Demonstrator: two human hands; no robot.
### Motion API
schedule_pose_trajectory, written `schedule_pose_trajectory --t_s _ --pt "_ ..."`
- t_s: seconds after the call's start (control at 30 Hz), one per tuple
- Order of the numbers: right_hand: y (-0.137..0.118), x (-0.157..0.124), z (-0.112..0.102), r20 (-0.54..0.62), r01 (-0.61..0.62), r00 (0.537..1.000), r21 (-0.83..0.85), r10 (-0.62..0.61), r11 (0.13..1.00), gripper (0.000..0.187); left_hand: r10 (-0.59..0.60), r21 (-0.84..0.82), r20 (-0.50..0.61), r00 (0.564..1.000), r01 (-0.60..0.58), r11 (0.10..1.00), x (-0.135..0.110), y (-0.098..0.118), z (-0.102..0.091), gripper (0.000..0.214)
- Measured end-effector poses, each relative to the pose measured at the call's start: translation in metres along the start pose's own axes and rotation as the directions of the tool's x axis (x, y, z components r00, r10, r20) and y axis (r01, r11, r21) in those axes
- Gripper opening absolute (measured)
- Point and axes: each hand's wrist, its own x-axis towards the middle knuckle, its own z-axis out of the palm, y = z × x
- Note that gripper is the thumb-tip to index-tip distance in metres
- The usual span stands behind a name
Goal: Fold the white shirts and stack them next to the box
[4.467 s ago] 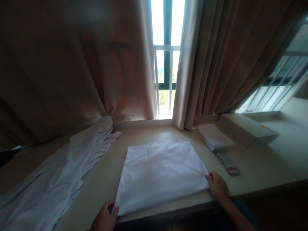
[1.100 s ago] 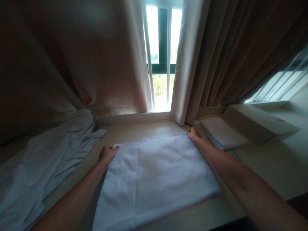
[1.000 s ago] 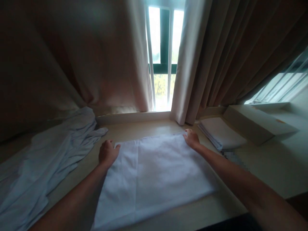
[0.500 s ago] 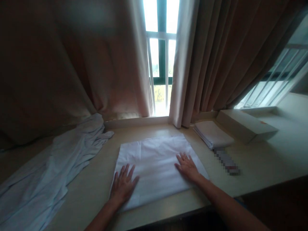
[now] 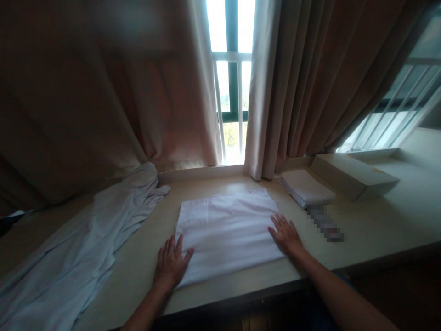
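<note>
A white cloth [image 5: 227, 234], folded into a flat rectangle with slight wrinkles, lies on the pale tabletop [image 5: 248, 280]. At its left edge rests my left hand [image 5: 172, 262], palm down, fingers stretched out, partly on the cloth and partly over the table. My right hand [image 5: 285, 233] lies at the opposite edge with its fingers spread, the thumb and fingertips over the cloth's border. Neither hand grips anything.
A crumpled white cloth [image 5: 93, 248] sprawls along the left side. On the right are a small folded white cloth [image 5: 308, 187], a blurred-out item [image 5: 325, 223] and a pale box [image 5: 354, 177]. Curtains [image 5: 292, 82] hang behind, beside a bright window.
Both hands have slid outward from the cloth's top to its side edges, the right one further right. The view has shifted slightly.
</note>
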Motion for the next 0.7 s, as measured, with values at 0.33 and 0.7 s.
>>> schedule_pose_trajectory --t_s 0.33,0.7 --pt "0.011 -0.036 -0.003 -0.050 0.002 0.999 -0.030 -0.003 1.000 0.060 0.034 -0.070 0.024 0.999 -0.033 0.997 -0.032 0.006 -0.003 0.079" --pt "0.005 -0.035 -0.008 -0.026 -0.020 0.999 -0.001 0.020 1.000 0.060 -0.329 -0.369 0.208 0.921 0.385 0.846 0.078 -0.009 -0.033 0.062"
